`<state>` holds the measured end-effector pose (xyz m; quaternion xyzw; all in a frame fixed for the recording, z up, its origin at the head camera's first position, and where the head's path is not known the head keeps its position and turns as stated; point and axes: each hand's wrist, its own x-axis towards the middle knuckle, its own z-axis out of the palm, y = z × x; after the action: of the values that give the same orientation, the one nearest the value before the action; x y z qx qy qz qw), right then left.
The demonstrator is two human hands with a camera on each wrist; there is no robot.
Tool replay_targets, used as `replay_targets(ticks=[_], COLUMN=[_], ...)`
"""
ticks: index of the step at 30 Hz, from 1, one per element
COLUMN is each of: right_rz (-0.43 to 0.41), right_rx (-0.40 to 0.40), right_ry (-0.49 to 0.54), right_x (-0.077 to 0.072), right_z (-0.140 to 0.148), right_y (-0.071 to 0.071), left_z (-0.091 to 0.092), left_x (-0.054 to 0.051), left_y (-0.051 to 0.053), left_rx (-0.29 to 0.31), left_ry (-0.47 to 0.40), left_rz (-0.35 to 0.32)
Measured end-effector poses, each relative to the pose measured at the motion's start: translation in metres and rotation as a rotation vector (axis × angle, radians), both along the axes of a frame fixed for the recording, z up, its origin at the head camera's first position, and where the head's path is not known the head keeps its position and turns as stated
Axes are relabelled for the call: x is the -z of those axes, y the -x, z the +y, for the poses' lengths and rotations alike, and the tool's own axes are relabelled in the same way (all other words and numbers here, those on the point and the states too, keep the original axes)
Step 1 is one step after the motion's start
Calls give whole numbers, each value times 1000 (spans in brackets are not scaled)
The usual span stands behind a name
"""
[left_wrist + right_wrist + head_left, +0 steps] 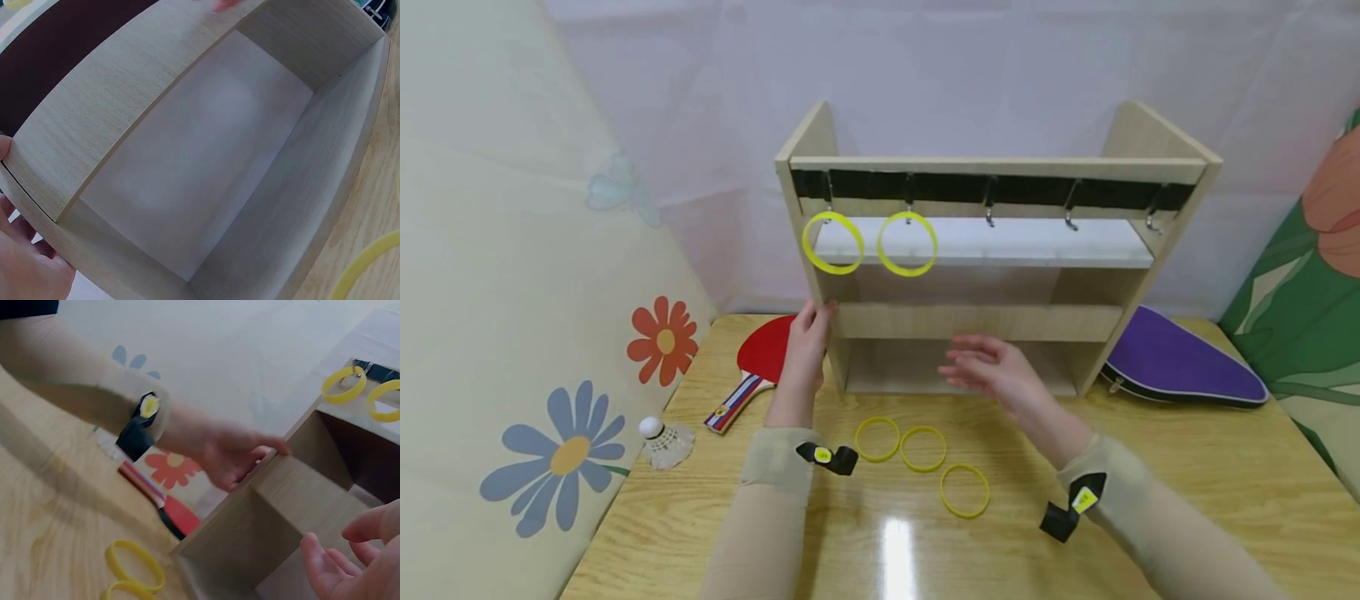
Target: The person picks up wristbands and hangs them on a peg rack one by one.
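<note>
Rings (806,242), all yellow, number five: two hang on the leftmost two of five metal hooks (990,215) on the wooden shelf unit (977,323); three lie on the tabletop (662,533) before it. The left hand (808,344) grips the unit's left side panel (822,287); the right hand (996,372), before its lower compartment (891,367), holds nothing, fingers loosely extended. Left of the unit lie one red table-tennis paddle (764,350) and one shuttlecock (666,444); right of it, one purple paddle case (1180,358).

Pale wrist bands (775,467), black wrist mounts (845,461), yellow stickers (1084,500), one dark sleeve edge (28,307)
</note>
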<state>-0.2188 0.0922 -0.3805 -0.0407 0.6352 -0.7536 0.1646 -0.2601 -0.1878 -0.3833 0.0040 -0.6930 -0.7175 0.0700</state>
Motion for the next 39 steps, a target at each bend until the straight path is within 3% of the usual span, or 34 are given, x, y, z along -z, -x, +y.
replay_targets(ticks=[6,18,39], right_rz=[5,-49,-66], right_rx=[-12,-17,-104], right_ry=[0,-57,-177], right_x=[23,48,75], right_z=[1,13,36], right_y=[-7,-17,-32], left_z=[0,-2,0], left_x=[0,2,2], left_y=[0,1,0], left_rx=[-8,11,10], left_ry=[3,13,6], left_rz=[-9,1,25])
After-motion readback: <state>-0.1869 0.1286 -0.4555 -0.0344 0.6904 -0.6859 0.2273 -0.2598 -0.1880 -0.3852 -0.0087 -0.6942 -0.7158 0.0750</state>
